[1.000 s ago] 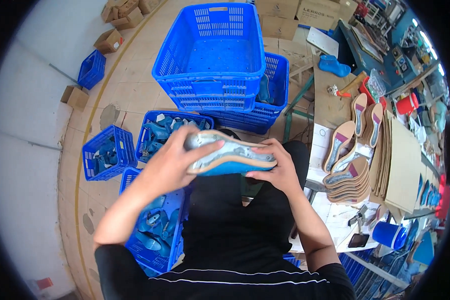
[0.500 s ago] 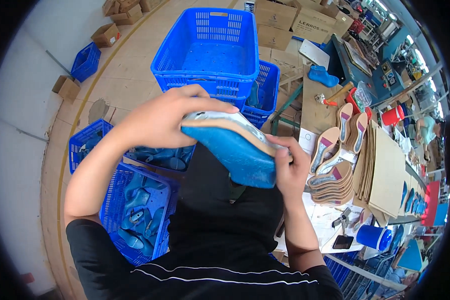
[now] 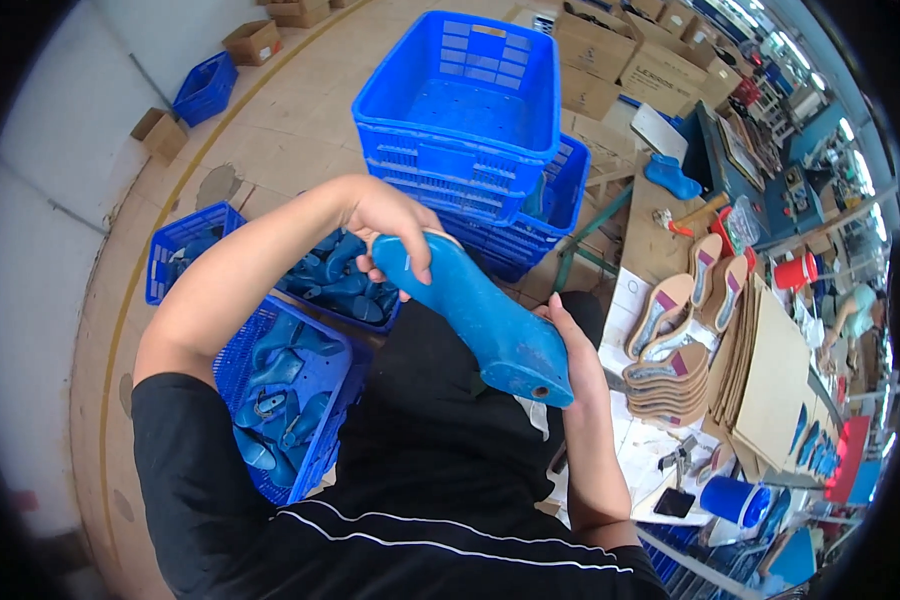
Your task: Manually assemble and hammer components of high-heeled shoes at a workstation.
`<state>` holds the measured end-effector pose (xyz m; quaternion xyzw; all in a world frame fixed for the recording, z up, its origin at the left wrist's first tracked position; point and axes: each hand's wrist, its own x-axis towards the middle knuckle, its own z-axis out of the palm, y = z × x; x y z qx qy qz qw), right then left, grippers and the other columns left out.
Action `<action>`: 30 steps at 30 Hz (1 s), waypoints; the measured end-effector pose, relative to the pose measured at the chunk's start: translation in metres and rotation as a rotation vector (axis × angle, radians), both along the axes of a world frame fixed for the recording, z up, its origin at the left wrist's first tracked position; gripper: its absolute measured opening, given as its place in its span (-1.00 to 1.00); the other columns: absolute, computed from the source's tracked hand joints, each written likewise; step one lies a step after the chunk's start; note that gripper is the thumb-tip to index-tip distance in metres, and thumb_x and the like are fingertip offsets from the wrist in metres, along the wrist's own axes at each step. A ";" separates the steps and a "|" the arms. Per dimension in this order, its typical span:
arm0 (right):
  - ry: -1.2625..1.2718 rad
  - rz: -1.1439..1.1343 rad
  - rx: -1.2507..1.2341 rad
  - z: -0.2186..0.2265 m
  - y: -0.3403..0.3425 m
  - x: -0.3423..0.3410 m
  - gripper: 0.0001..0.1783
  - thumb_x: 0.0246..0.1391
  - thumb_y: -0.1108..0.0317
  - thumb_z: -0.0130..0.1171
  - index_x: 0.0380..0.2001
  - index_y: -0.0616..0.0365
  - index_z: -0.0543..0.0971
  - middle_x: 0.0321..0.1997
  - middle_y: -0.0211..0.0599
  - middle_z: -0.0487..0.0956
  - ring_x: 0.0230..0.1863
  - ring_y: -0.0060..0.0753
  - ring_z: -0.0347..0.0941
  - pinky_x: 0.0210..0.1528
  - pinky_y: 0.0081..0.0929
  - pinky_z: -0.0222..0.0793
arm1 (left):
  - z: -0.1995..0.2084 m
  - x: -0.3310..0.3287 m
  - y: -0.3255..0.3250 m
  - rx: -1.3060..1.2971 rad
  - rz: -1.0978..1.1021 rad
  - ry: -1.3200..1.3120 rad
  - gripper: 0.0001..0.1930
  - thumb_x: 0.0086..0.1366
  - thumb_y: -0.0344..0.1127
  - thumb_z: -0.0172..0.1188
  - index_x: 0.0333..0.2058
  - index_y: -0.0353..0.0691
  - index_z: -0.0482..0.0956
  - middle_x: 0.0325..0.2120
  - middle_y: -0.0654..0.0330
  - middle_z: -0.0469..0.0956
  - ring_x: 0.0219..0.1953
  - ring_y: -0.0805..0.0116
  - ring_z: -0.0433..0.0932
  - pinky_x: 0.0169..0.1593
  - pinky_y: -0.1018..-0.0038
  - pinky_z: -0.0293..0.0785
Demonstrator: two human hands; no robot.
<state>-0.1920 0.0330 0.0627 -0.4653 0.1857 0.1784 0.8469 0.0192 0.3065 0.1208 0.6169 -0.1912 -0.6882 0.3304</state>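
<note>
From my remote view, 1 blue shoe last [image 3: 480, 305] hangs tilted in mid-air between the 2 hands, its hidden face turned away from me. The left hand [image 3: 395, 215] is wrapped around the rounded far-left end; the right hand [image 3: 580, 345] grips the near-right end, beside the round hole. A tan edge [image 3: 444, 236] peeks out at the rounded end, so I judge that 1 insole lies against the last; whether it is fastened, I can't tell.

To the right, on the table [image 3: 655, 260], stacked insoles [image 3: 667, 372] lie untouched, with a hammer [image 3: 708, 209] farther off. To the left, the near blue crate [image 3: 327, 420] holds loose lasts [image 3: 275, 400], with no insole that I can make out. By my reading, this last is partway through handling, not yet set down, and plenty of pieces remain.
</note>
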 end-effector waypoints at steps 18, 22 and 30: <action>0.109 0.114 0.042 -0.016 -0.025 -0.094 -0.31 0.41 -0.12 0.22 0.44 -0.11 0.31 0.22 -0.20 0.52 -0.01 -0.31 0.68 -0.50 -0.43 0.70 | -0.046 -0.085 -0.018 -0.095 0.051 0.086 -0.30 0.19 -0.32 0.41 0.34 -0.23 0.49 -0.33 0.10 0.71 -0.66 0.42 0.57 -0.64 0.54 0.45; 0.106 -0.026 0.130 -0.016 -0.029 -0.151 0.00 0.28 0.10 0.44 0.57 -0.10 0.04 0.24 -0.11 0.49 -0.03 -0.21 0.69 -0.50 -0.39 0.70 | -0.030 -0.102 -0.063 -0.032 -0.130 0.003 -0.37 0.24 -0.37 0.40 0.32 -0.22 0.53 -0.35 0.20 0.69 -0.63 0.49 0.58 -0.61 0.57 0.46; -0.143 -0.434 0.116 -0.018 -0.061 -0.266 -0.03 0.27 0.10 0.42 0.57 0.00 0.12 0.29 -0.16 0.44 -0.14 -0.40 0.67 -0.44 -0.48 0.69 | 0.012 -0.181 -0.156 -0.149 -0.302 -0.241 -0.31 0.30 -0.38 0.41 0.39 -0.24 0.43 -0.41 0.28 0.63 -0.58 0.55 0.57 -0.55 0.60 0.45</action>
